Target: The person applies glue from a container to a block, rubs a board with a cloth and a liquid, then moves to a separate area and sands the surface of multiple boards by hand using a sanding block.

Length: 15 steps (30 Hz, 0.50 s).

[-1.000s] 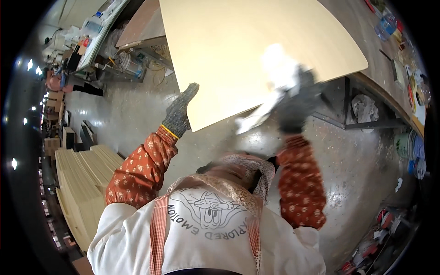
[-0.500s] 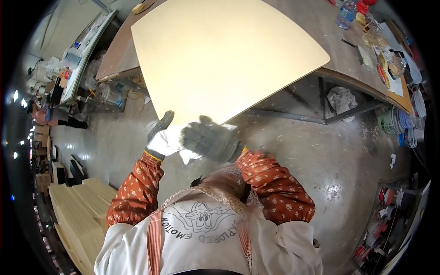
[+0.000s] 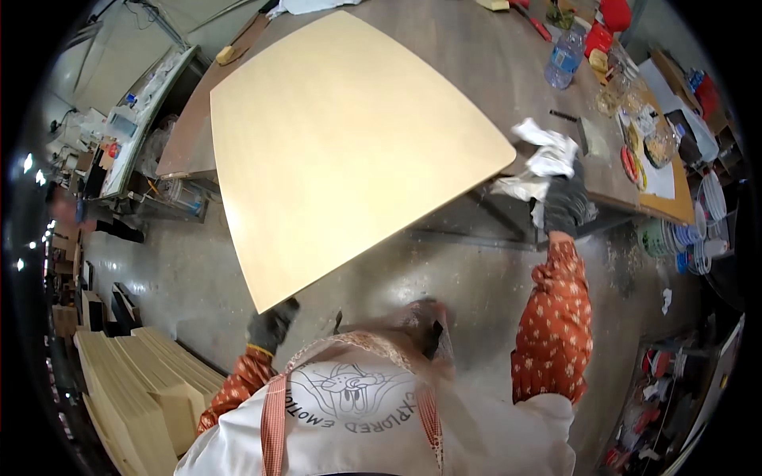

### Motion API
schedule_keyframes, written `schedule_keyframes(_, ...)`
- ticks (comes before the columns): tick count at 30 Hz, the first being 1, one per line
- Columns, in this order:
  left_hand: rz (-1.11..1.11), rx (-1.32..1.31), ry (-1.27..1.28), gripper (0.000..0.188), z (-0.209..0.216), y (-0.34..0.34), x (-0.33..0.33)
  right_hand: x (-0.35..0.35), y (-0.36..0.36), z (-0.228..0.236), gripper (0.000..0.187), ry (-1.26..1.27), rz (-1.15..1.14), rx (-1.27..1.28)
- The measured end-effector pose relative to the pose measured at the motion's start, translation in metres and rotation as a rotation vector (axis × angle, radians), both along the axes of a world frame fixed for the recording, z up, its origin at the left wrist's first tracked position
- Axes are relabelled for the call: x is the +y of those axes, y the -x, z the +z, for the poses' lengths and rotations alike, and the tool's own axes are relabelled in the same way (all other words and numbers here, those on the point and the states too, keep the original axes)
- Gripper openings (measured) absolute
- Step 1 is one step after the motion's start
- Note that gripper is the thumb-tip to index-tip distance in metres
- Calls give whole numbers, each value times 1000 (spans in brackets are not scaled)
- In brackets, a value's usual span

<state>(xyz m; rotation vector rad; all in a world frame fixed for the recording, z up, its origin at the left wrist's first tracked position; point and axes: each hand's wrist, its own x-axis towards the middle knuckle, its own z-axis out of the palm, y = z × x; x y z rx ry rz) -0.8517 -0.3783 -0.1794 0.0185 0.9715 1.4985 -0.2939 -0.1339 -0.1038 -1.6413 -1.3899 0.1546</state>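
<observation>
A large pale-yellow panel with a rounded corner lies on the brown worktable, its near part jutting over the edge. At its nearest corner is my left hand in a dark grey glove, closed at the board's edge with some fingers hidden beneath it. My right hand, gloved the same way, reaches out to the right by the table's edge. It is closed on a crumpled white cloth, which hangs loosely beside the panel's right corner.
The worktable carries a plastic bottle, red-handled scissors and clutter at the right. Stacked pale boards stand low on the left. Buckets sit beyond the table's right end. A person is at the far left.
The panel has shifted nearer and turned slightly. My right hand has swung out to the right with the white cloth, away from my left hand, which has come back toward me at the panel's corner.
</observation>
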Motion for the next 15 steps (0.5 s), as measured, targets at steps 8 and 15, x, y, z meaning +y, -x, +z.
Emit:
schedule_keyframes(8,-333,-82,-47,43,43,-193,95,30,81,20,42,29,191,-161)
schedule_keyframes(15,-72,159,-172,40,7,-196,99,6,78,9,41,0,433,-44)
